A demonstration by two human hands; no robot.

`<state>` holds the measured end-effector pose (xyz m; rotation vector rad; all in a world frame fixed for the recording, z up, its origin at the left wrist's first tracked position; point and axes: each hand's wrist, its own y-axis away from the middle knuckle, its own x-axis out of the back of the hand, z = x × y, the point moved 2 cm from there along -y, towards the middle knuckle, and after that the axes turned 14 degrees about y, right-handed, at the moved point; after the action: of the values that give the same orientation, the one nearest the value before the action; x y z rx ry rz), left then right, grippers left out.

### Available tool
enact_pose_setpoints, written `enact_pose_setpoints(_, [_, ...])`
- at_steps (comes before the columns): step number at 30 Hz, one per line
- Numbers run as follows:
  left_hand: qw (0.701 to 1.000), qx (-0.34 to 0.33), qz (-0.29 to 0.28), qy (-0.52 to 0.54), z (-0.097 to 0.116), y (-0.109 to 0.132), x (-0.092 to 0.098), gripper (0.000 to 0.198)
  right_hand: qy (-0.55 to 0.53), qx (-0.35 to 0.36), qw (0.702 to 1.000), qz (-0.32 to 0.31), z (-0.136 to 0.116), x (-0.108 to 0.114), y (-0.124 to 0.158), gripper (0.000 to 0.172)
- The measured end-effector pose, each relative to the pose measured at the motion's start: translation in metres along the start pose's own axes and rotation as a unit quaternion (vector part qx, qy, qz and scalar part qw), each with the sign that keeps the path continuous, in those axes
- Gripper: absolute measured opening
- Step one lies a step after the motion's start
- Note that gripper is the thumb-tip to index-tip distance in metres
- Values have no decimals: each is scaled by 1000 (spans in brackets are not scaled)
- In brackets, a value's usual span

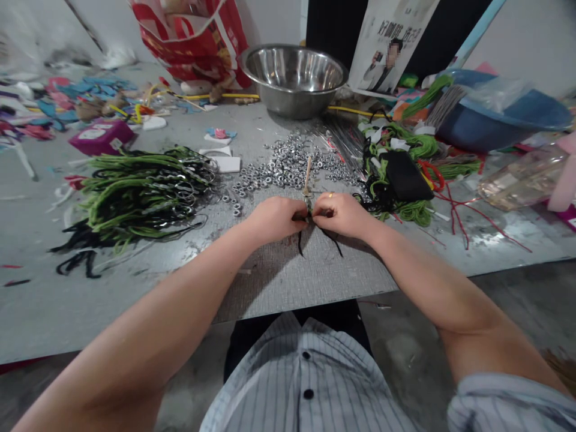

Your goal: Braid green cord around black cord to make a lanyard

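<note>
My left hand point(279, 219) and my right hand point(342, 215) meet over the grey table, fingers pinched together on a black cord point(333, 242). The cord's loose ends hang toward the table's front edge, one below each hand. Just beyond my fingertips a thin wooden stick point(308, 175) points away from me, close to the small piece I am working on. The fingers hide most of that piece, so its exact shape cannot be made out. Loose silver metal nuts or rings point(288, 161) lie scattered just beyond my hands.
Left lies a bundle of green and black cords point(139, 195); right, more green cords point(420, 144) with a black pouch point(408, 174). Behind stand a steel bowl point(294, 99), a red bag point(193, 57) and a blue basin point(504, 120). A purple box point(101, 137) sits at left.
</note>
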<state>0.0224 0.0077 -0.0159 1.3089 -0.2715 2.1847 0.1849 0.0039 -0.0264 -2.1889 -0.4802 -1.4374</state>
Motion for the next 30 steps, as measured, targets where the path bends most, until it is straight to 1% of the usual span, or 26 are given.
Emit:
enact_pose_setpoints(4, [1000, -1, -3, 19, 0, 1, 1, 24, -14, 5, 1000, -8, 6, 6, 1, 6])
enact_pose_setpoints(8, [1000, -4, -6, 21, -1, 0, 1, 23, -2, -3, 999, -43, 7, 11, 1, 5])
enact_pose_setpoints(11, [1000, -6, -7, 22, -1, -1, 0, 23, 6, -20, 998, -60, 5, 13, 1, 11])
enact_pose_setpoints(14, [1000, -7, -10, 18, -2, -1, 0, 24, 20, -15, 997, -78, 1, 11, 0, 12])
enact_pose_setpoints(19, [1000, -16, -14, 12, -2, -1, 1, 24, 45, -25, 994, -93, 0, 4, -1, 4])
enact_pose_setpoints(23, [1000, -22, -15, 17, -2, -1, 2, 22, 14, -40, 994, -100, 3, 4, 0, 3])
enact_pose_setpoints(26, [999, -21, -18, 20, -2, -1, 2, 21, -16, -55, 993, -101, 5, 9, 2, 4])
enact_pose_setpoints(30, [999, -15, -27, 25, -3, -3, 1, 21, -31, -74, 989, -123, 10, 16, 3, 5])
